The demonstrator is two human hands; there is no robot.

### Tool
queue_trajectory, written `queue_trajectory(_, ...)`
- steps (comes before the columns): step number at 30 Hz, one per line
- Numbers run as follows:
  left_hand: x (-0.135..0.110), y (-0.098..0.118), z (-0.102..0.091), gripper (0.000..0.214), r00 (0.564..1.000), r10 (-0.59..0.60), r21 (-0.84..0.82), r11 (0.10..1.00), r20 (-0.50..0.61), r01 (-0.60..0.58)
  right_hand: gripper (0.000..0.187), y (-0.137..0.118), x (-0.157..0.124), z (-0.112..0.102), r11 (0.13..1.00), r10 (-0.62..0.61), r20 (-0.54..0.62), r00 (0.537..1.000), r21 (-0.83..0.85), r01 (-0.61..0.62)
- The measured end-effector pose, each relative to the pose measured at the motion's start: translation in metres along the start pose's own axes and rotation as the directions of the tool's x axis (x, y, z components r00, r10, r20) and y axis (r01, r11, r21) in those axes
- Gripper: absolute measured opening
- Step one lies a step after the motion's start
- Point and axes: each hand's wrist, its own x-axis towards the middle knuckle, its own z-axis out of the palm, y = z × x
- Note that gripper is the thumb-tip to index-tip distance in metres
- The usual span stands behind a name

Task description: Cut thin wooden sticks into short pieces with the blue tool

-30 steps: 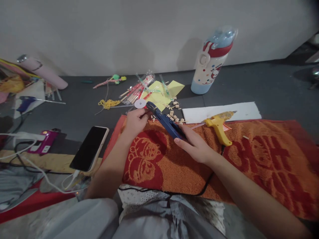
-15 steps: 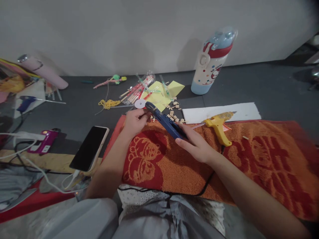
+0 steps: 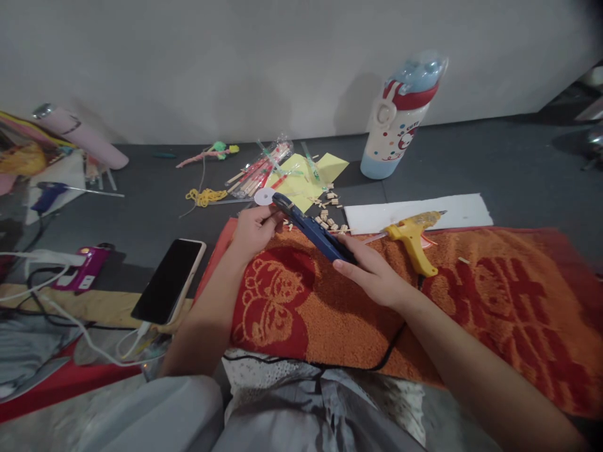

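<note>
My right hand [image 3: 370,271] is wrapped around the rear of a long blue stapler [image 3: 313,231], raised at a slant over the orange towel [image 3: 348,314]. The stapler's dark front end points up and left, close to the fingertips of my left hand [image 3: 257,231]. Those fingers are pinched together at the lower edge of a small white disc [image 3: 264,196] with a hole in its middle. The fingers partly hide what lies between them. Small wooden pieces [image 3: 325,220] are scattered just beyond the stapler.
A yellow glue gun [image 3: 414,237] lies on the towel and a white board [image 3: 459,210]. Behind are yellow paper sheets [image 3: 332,166], bagged sticks [image 3: 261,168] and a standing bottle [image 3: 398,125]. To the left are a phone [image 3: 168,281], cables and a blue glue gun [image 3: 48,196].
The stapler's front end has shifted very slightly left and down. Both hands keep almost the same place and grip.
</note>
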Motion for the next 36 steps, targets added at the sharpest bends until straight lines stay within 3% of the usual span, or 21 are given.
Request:
queue_trajectory(6, -0.001, -0.003, 0.004, 0.031, 1.000, -0.014, 0.120, 0.993, -0.008, 0.015, 0.055, 0.001, 0.000, 0.002, 1.000, 0.025, -0.034, 0.999, -0.011, -0.026)
queue_trajectory(8, -0.001, -0.002, 0.006, 0.027, 0.990, 0.095, 0.235, 0.970, -0.099, -0.070, 0.056, 0.002, 0.000, 0.003, 0.999, 0.047, -0.061, 0.997, -0.004, -0.048)
queue_trajectory(11, -0.004, 0.003, 0.012, 0.022, 0.912, 0.289, 0.371, 0.913, -0.289, -0.172, 0.057, 0.004, 0.001, 0.006, 0.997, 0.083, -0.123, 0.989, 0.018, -0.081)
queue_trajectory(13, -0.010, 0.010, 0.018, 0.029, 0.894, 0.318, 0.364, 0.911, -0.316, -0.196, 0.058, 0.005, 0.001, 0.008, 0.995, 0.102, -0.156, 0.983, 0.038, -0.097)
queue_trajectory(15, -0.017, 0.017, 0.028, 0.038, 0.954, 0.253, 0.261, 0.943, -0.161, -0.206, 0.059, 0.005, 0.002, 0.009, 0.993, 0.109, -0.163, 0.981, 0.058, -0.101)
queue_trajectory(17, -0.024, 0.022, 0.040, 0.041, 0.994, 0.108, 0.119, 0.987, 0.011, -0.108, 0.059, 0.005, 0.002, 0.010, 0.993, 0.097, -0.153, 0.984, 0.076, -0.086)
queue_trajectory(19, -0.028, 0.025, 0.052, 0.044, 0.989, -0.006, -0.104, 0.994, 0.149, 0.022, 0.057, 0.004, 0.002, 0.012, 0.994, 0.063, -0.137, 0.989, 0.094, -0.050)
queue_trajectory(21, -0.030, 0.025, 0.062, 0.051, 0.968, -0.039, -0.387, 0.912, 0.249, 0.136, 0.056, 0.003, 0.001, 0.013, 0.994, 0.027, -0.111, 0.993, 0.111, -0.014)
queue_trajectory(24, -0.031, 0.024, 0.070, 0.062, 0.955, -0.095, -0.608, 0.752, 0.282, 0.255, 0.054, 0.001, 0.001, 0.016, 0.992, -0.009, -0.069, 0.998, 0.122, 0.017)
queue_trajectory(27, -0.031, 0.025, 0.072, 0.065, 0.935, -0.159, -0.662, 0.670, 0.316, 0.338, 0.055, 0.001, 0.001, 0.017, 0.991, -0.024, -0.050, 0.998, 0.128, 0.030)
queue_trajectory(31, -0.032, 0.027, 0.073, 0.064, 0.931, -0.201, -0.690, 0.627, 0.305, 0.361, 0.057, 0.003, 0.002, 0.020, 0.991, -0.002, -0.066, 0.998, 0.131, 0.011)
queue_trajectory(36, -0.032, 0.029, 0.073, 0.063, 0.939, -0.200, -0.683, 0.647, 0.279, 0.341, 0.056, 0.003, 0.002, 0.021, 0.992, 0.002, -0.080, 0.997, 0.125, 0.008)
